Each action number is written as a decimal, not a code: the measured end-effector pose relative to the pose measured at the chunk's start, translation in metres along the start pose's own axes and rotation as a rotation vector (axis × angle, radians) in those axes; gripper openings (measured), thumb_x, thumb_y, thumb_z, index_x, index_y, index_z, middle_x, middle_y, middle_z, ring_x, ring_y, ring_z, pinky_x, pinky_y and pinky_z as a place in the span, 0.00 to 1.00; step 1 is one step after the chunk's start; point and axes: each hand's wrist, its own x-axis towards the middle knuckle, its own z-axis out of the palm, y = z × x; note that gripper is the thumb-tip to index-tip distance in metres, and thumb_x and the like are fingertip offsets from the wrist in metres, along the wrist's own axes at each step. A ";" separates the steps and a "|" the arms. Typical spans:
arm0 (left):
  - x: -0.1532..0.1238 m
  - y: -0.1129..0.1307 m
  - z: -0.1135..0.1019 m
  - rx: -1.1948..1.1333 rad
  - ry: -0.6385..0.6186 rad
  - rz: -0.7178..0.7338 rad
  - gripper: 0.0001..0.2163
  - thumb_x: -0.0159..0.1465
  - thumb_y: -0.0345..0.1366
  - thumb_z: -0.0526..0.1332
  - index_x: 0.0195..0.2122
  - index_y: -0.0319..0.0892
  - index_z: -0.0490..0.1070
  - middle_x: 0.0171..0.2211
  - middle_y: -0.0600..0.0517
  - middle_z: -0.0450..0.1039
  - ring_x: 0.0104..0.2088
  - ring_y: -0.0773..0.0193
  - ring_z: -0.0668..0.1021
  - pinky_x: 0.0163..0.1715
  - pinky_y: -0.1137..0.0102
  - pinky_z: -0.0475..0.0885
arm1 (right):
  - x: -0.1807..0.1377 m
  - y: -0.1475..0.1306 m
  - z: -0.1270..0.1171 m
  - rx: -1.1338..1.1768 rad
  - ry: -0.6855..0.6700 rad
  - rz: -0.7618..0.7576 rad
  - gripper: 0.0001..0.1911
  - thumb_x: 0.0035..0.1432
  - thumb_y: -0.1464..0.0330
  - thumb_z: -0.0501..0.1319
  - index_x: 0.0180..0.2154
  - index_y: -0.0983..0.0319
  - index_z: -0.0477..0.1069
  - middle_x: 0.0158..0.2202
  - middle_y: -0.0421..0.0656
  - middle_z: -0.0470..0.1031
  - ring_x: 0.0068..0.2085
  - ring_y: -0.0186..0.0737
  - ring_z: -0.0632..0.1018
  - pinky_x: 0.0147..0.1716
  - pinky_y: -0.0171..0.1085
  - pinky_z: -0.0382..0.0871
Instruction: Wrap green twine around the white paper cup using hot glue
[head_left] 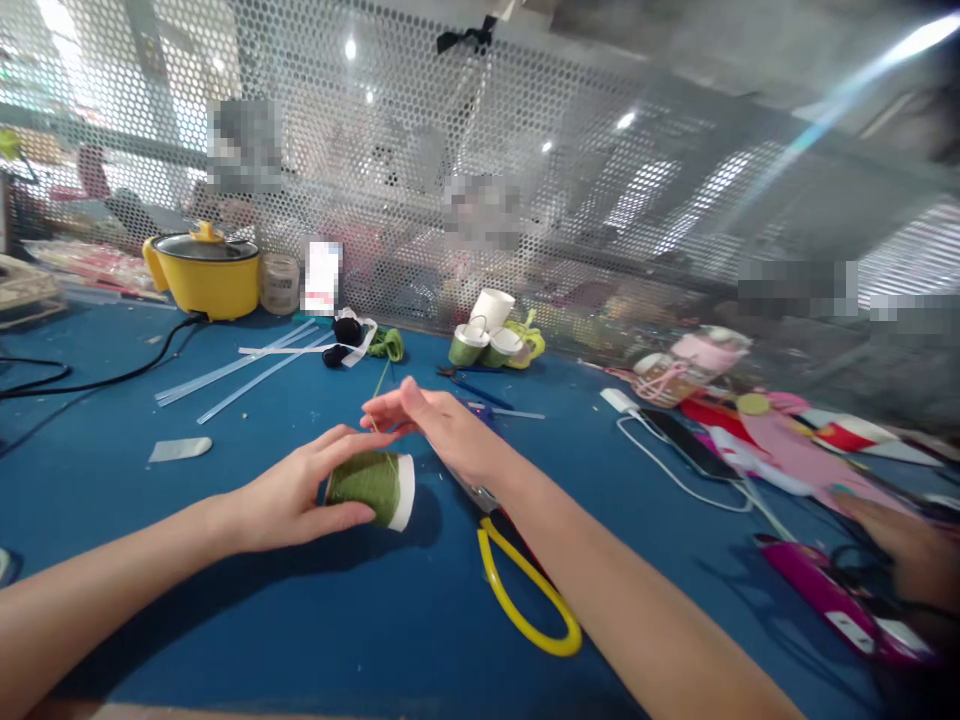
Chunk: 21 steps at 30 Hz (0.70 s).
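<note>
Gripping yarn-wrapped cup on its side with left hand.
Pinching green strand with right hand fingertips; holding forearm above yellow-handled scissors.

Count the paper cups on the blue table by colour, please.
Green-yarn cups: 3, one in the left hand, two at the back
Plain white cups: 1
Total: 4
</note>
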 end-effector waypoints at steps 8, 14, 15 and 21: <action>0.003 0.003 -0.002 0.016 0.003 -0.027 0.17 0.59 0.39 0.59 0.48 0.43 0.60 0.43 0.48 0.67 0.41 0.59 0.72 0.40 0.67 0.70 | 0.024 -0.006 -0.020 -0.454 0.134 0.211 0.26 0.61 0.53 0.43 0.37 0.66 0.69 0.28 0.45 0.75 0.22 0.31 0.73 0.19 0.30 0.65; 0.003 0.000 -0.002 0.046 0.080 -0.035 0.16 0.58 0.39 0.59 0.47 0.44 0.60 0.43 0.48 0.66 0.41 0.58 0.72 0.40 0.66 0.69 | -0.015 0.015 -0.084 -0.868 0.455 0.410 0.14 0.59 0.67 0.49 0.26 0.64 0.68 0.25 0.46 0.74 0.25 0.34 0.73 0.23 0.31 0.62; 0.003 -0.001 -0.002 0.048 0.090 -0.037 0.16 0.58 0.39 0.59 0.47 0.44 0.59 0.44 0.48 0.66 0.42 0.58 0.71 0.40 0.65 0.69 | -0.022 0.022 -0.089 -0.912 0.451 0.437 0.12 0.55 0.68 0.53 0.22 0.63 0.67 0.24 0.45 0.73 0.27 0.36 0.74 0.24 0.32 0.61; 0.004 -0.004 -0.001 0.060 0.156 -0.052 0.16 0.58 0.38 0.59 0.46 0.43 0.59 0.44 0.48 0.65 0.42 0.59 0.71 0.40 0.65 0.69 | -0.032 0.066 -0.086 -0.981 0.409 0.601 0.04 0.43 0.75 0.60 0.20 0.64 0.68 0.26 0.47 0.74 0.32 0.44 0.75 0.30 0.36 0.63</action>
